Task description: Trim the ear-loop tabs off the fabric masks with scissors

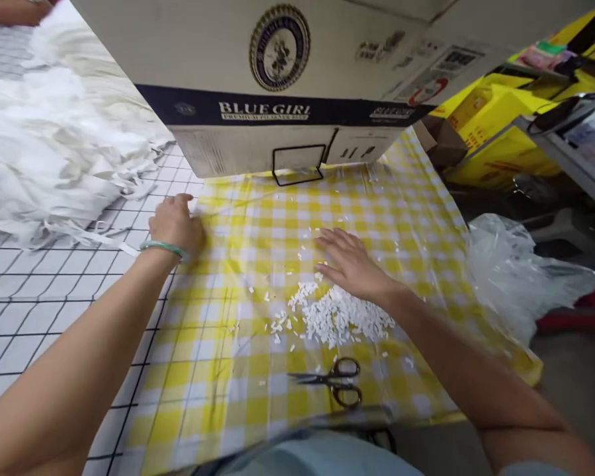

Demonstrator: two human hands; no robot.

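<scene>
My right hand (pixel 350 261) lies flat on the yellow checked tablecloth (pixel 258 238), fingers stretched out, at the far side of a heap of small white pieces (pixel 344 317). More of these bits are scattered around it. At the cloth's left edge is my left hand (pixel 176 225), a green bangle (pixel 162 247) on its wrist. Its fingers are loosely bent and apart, partly blurred, and I see nothing held in them. Nearer to me, dark-handled scissors (pixel 334 380) rest on the cloth with the blades pointing left.
A large Blue Girl carton (pixel 287 73) stands at the back, a black wire frame (pixel 298 165) before it. White fabric (pixel 54 145) is piled at left on a grid-patterned cloth (pixel 44 324). A clear plastic bag (pixel 520 271) hangs at right, near yellow packages (pixel 500 112).
</scene>
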